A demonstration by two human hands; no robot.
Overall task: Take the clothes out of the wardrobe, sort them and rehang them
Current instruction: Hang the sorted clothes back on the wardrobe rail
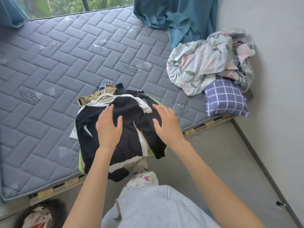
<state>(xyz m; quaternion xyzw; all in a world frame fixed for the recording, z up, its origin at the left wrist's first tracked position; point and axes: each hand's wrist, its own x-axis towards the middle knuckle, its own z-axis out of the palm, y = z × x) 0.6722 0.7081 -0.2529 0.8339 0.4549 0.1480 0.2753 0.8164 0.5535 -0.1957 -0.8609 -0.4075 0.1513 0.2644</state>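
A stack of clothes on white wire hangers (105, 87) lies at the near edge of the grey quilted mattress (49, 63). A black garment with white trim (131, 116) is on top, with beige and pale green pieces under it. My left hand (108, 127) lies flat on the black garment with straight fingers. My right hand (166, 124) is over the stack's right side, fingers spread and relaxed, holding nothing. The lower end of the stack hangs over the bed edge.
A crumpled floral sheet (205, 61) and a blue checked pillow (226, 99) sit at the mattress's right corner by the wall. Teal curtains (177, 15) hang at the back. A wooden slatted bed frame (210, 123) shows at the edge. Grey floor lies to the right.
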